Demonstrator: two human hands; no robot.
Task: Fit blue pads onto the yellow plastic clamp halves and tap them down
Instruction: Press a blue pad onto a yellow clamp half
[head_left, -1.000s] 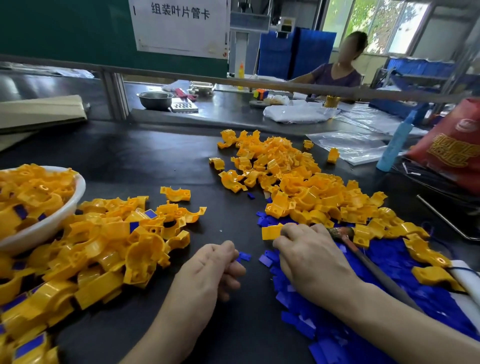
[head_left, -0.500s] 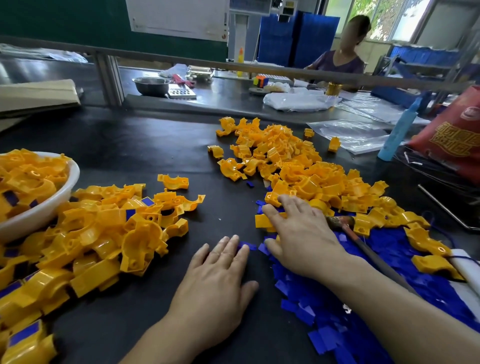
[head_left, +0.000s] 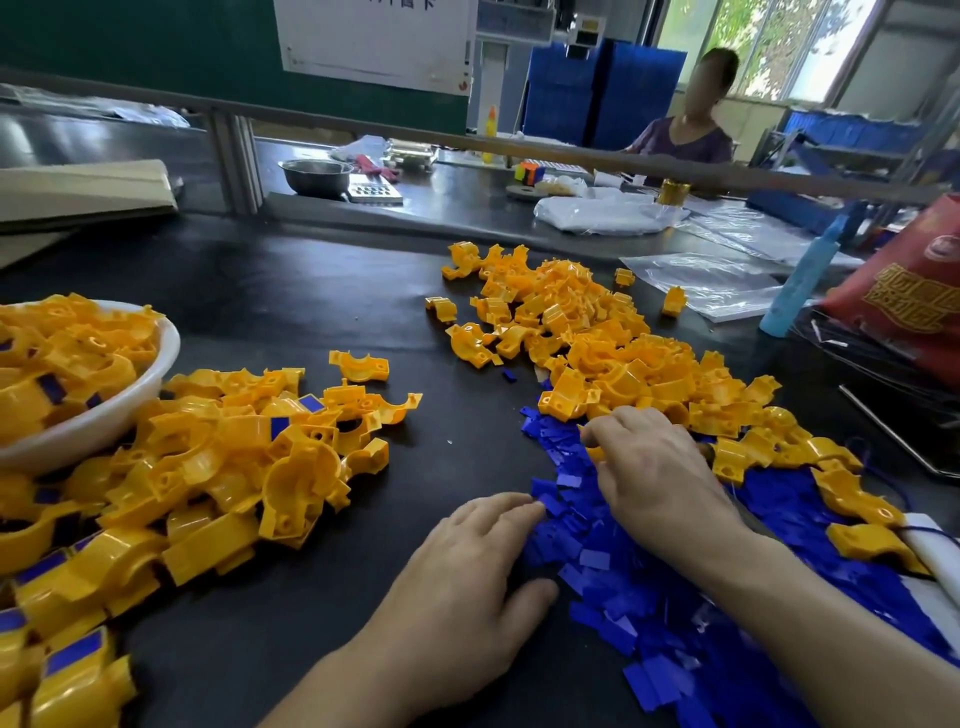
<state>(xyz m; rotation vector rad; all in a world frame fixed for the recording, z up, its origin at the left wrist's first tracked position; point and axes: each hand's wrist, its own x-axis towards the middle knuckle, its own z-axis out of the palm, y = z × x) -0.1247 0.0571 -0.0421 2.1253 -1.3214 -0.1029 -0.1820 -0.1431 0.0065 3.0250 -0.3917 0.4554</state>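
While my left grip (head_left: 467, 587) lies wide on the pads (head_left: 623, 566) heaped beside the halves (head_left: 597, 338) and my right grip (head_left: 654, 467) curls among them, holding I cannot tell what, I might pinch two clinging pads together.

Views: one, your head camera.
Position: worn on your head, above the near edge of the black table (head_left: 322, 291).
Facing: forward and down, looking across the table toward the metal rail (head_left: 571, 151) and the bench behind it.
Nearness: close. Your left hand (head_left: 467, 587) and right hand (head_left: 654, 478) fill the lower middle, and your forearms run out at the bottom edge.
Lens: wide, stretching at the borders.
Left edge: cuts the white bowl (head_left: 119, 415).
Right edge: cuts the red bag (head_left: 904, 291).
Far field: a seated person (head_left: 685, 140), small, upper right.
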